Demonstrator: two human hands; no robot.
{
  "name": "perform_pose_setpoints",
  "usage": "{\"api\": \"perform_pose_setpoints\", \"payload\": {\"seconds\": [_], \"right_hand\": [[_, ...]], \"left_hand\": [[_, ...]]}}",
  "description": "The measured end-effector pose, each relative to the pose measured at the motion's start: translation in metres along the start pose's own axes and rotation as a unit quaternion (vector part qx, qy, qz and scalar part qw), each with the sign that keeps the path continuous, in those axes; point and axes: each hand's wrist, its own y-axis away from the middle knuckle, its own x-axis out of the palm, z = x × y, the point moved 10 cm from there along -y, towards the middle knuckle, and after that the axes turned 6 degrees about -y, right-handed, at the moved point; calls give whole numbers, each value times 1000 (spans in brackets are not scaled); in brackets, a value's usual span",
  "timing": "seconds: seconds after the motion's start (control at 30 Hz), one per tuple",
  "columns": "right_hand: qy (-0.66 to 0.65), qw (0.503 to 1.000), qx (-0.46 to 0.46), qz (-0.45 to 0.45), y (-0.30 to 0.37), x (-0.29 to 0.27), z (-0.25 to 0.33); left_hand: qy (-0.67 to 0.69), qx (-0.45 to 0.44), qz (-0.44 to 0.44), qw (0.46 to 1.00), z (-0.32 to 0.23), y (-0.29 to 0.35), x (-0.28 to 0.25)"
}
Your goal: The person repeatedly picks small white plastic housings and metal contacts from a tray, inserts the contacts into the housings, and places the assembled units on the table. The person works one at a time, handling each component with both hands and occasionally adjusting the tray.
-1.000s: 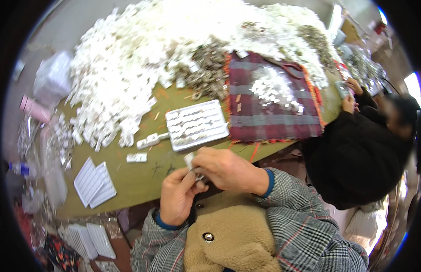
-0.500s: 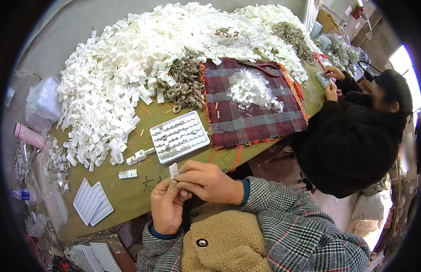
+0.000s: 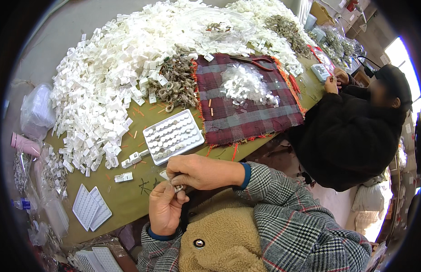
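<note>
In front of my chest, at the table's near edge, both hands meet with their fingers closed around a small white plastic piece (image 3: 163, 174). My left hand (image 3: 166, 208) pinches it from below. My right hand (image 3: 203, 172) covers most of it from above, so only a corner shows past the fingers. Just beyond lies a white tray (image 3: 197, 141) with rows of small round white pieces. Left of the tray are loose white plastic housings (image 3: 131, 159), and nearer me a single one (image 3: 124, 177).
A large heap of white housings (image 3: 97, 95) covers the back of the table (image 3: 129, 204). Bundled wires (image 3: 174, 86) adjoin a plaid cloth (image 3: 237, 122) bearing clear bits (image 3: 246, 84) and red-handled pliers (image 3: 258, 62). Two empty trays (image 3: 99, 208) lie left; a co-worker (image 3: 351, 136) sits right.
My right hand has turned and slid over the white piece, hiding most of what showed before. The view has shifted slightly. The co-worker's hands have moved off a small white box.
</note>
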Motion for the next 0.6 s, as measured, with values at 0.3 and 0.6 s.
{"api": "perform_pose_setpoints", "payload": {"seconds": [0.3,0.6], "right_hand": [[211,947,-196,-143,22,-5,58],[-94,977,-65,-178,42,-21,34]], "left_hand": [[20,44,-9,999,-7,0,7],[-60,28,-8,998,-6,11,19]]}}
